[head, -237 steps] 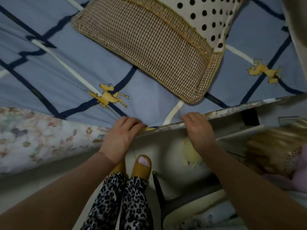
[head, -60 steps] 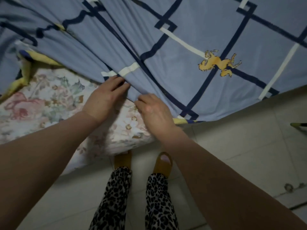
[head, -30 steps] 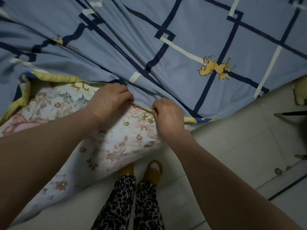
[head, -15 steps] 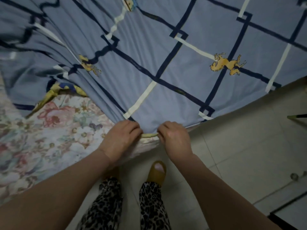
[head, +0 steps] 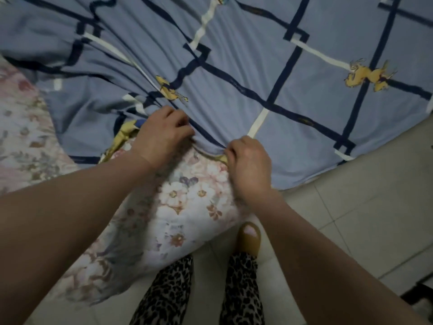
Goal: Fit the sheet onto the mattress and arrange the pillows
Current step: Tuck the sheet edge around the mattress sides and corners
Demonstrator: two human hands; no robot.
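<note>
1. Half a second before, we had both hands low at the mattress (head: 187, 221) corner with the hem drawn down; at this moment the hem had ridden back up, baring more floral side below our knuckles.
2. We kept the blue sheet (head: 246, 90) spread above our fingers, bunched in folds beyond our left hand (head: 161, 139); that slack could have let the corner spring free.
3. Our left fingers were curled shut on gathered cloth.
4. Our right hand (head: 249, 160) pinched the yellow hem (head: 221, 158) between closed fingertips; so small a pinch might have slipped under tension.
</note>
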